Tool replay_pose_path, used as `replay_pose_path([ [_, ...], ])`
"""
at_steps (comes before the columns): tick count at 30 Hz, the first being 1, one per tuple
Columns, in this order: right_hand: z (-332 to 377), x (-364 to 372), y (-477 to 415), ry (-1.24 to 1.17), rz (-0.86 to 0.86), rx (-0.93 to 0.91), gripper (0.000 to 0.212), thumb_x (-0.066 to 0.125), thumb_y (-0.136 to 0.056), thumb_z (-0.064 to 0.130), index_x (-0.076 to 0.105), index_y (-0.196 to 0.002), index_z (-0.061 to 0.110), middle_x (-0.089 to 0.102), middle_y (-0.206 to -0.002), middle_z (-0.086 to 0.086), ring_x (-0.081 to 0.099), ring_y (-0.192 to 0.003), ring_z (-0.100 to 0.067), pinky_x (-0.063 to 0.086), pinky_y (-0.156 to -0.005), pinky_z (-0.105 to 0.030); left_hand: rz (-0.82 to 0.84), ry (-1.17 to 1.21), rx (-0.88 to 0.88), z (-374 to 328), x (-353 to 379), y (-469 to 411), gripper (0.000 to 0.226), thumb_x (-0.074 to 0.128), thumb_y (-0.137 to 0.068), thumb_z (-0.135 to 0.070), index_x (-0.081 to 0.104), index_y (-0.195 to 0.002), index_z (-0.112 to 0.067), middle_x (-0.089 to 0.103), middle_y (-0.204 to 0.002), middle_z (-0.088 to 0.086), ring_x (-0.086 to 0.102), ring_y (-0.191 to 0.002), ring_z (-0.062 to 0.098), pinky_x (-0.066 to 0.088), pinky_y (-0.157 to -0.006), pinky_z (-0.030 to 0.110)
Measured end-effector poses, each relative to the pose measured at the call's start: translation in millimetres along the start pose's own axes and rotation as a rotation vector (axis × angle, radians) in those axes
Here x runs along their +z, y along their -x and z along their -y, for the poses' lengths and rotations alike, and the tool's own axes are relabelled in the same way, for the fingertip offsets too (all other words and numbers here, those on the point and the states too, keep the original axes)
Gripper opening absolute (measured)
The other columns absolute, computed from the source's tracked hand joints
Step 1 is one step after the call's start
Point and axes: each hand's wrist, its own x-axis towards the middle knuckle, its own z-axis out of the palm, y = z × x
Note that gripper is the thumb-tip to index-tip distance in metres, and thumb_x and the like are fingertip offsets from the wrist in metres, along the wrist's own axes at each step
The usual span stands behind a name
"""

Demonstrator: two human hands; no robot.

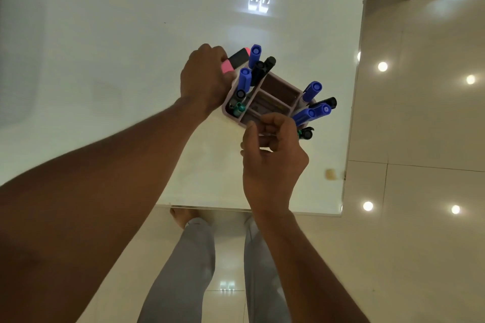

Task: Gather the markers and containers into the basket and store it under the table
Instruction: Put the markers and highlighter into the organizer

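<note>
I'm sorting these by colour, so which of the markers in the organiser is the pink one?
The pink marker with the black cap, at the organiser's far-left corner beside the left hand. All other markers visible are blue, black or green.

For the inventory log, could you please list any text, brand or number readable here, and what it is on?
No text can be read.
Markers: any print on the barrels is too small and blurred.
Basket: no label shows.
Table: the bright shapes are reflections, not writing.
</note>
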Motion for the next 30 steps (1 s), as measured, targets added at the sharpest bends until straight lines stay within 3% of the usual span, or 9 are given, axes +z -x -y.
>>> replay_pose_path([
  [6,21.2,-18.1,-15.3,-0.103,0.004,-0.079,0.012,0.064,-0.09,0.011,0.057,-0.093,0.02,0.069,-0.079,0.001,0.068,-0.062,-0.017,0.059,-0.055,-0.039,-0.175,0.327,-0.149,5.2,-20.9,15.3,0.028,0.073,-0.077,-0.033,0.07,-0.098,-0.014,0.065,-0.095,0.006,0.06,-0.08,0.02,0.04,-0.069,0.021],
  [9,38.0,-34.9,-33.1,-0.191,-0.012,-0.121,0.005,0.063,-0.091,0.005,0.061,-0.094,0.009,0.068,-0.077,0.002,0.068,-0.06,-0.018,0.057,-0.051,-0.042,-0.306,0.442,-0.151,-5.1,-58.6,35.8,0.033,0.077,-0.076,-0.031,0.073,-0.104,-0.016,0.069,-0.098,0.0,0.062,-0.078,0.011,0.041,-0.068,0.005],
  [15,70.2,-60.9,-61.4,-0.211,0.192,-0.214,0.014,0.062,-0.09,0.002,0.066,-0.102,0.006,0.067,-0.093,0.004,0.069,-0.074,-0.013,0.06,-0.062,-0.033,-0.413,0.544,-0.073,-60.6,-121.8,98.4,0.031,0.075,-0.079,-0.024,0.065,-0.108,-0.018,0.068,-0.096,-0.011,0.062,-0.086,0.0,0.048,-0.067,0.014],
  [18,74.8,-68.5,-63.5,-0.083,0.396,-0.318,0.03,0.068,-0.086,0.004,0.066,-0.116,0.009,0.068,-0.104,0.0,0.066,-0.083,-0.008,0.058,-0.073,-0.02,-0.375,0.513,0.025,-86.8,-132.8,123.6,0.026,0.076,-0.081,-0.02,0.066,-0.105,-0.018,0.065,-0.094,-0.016,0.061,-0.087,-0.002,0.047,-0.073,0.01],
  [20,74.5,-73.6,-63.8,-0.011,0.478,-0.382,0.033,0.069,-0.086,0.007,0.064,-0.119,0.01,0.069,-0.105,0.002,0.065,-0.085,-0.008,0.056,-0.074,-0.02,-0.318,0.512,0.095,-96.6,-132.2,132.5,0.021,0.075,-0.083,-0.018,0.069,-0.103,-0.017,0.065,-0.094,-0.018,0.061,-0.086,-0.002,0.048,-0.078,0.013],
  [22,71.4,-78.1,-65.7,0.02,0.482,-0.39,0.03,0.068,-0.088,0.012,0.063,-0.118,0.011,0.069,-0.102,0.006,0.064,-0.088,-0.007,0.056,-0.076,-0.023,-0.249,0.543,0.122,-101.1,-129.6,134.2,0.02,0.073,-0.085,-0.017,0.071,-0.105,-0.02,0.066,-0.095,-0.021,0.064,-0.089,-0.002,0.05,-0.084,0.016],
  [25,63.9,-82.6,-68.5,0.09,0.441,-0.348,0.025,0.067,-0.09,0.021,0.063,-0.115,0.015,0.065,-0.095,0.015,0.061,-0.084,0.004,0.052,-0.078,-0.011,-0.154,0.646,0.1,-104.8,-126.9,132.7,0.023,0.072,-0.085,-0.015,0.071,-0.108,-0.018,0.071,-0.1,-0.014,0.068,-0.095,0.002,0.054,-0.089,0.021],
  [27,59.0,-81.8,-67.4,0.114,0.41,-0.326,0.024,0.066,-0.091,0.02,0.063,-0.114,0.016,0.065,-0.096,0.013,0.062,-0.082,0.001,0.052,-0.079,-0.011,-0.2,0.722,0.064,-103.1,-123.4,129.1,0.023,0.069,-0.087,-0.013,0.069,-0.11,-0.016,0.073,-0.102,-0.006,0.07,-0.096,0.007,0.055,-0.088,0.026],
  [30,51.2,-75.9,-61.6,0.194,0.332,-0.323,0.017,0.065,-0.091,0.016,0.065,-0.108,0.016,0.065,-0.09,0.009,0.065,-0.081,-0.013,0.056,-0.078,-0.025,-0.343,0.803,-0.102,-82.6,-106.4,115.5,0.018,0.058,-0.092,-0.011,0.069,-0.106,-0.012,0.074,-0.096,0.004,0.071,-0.088,0.016,0.057,-0.085,0.036],
])
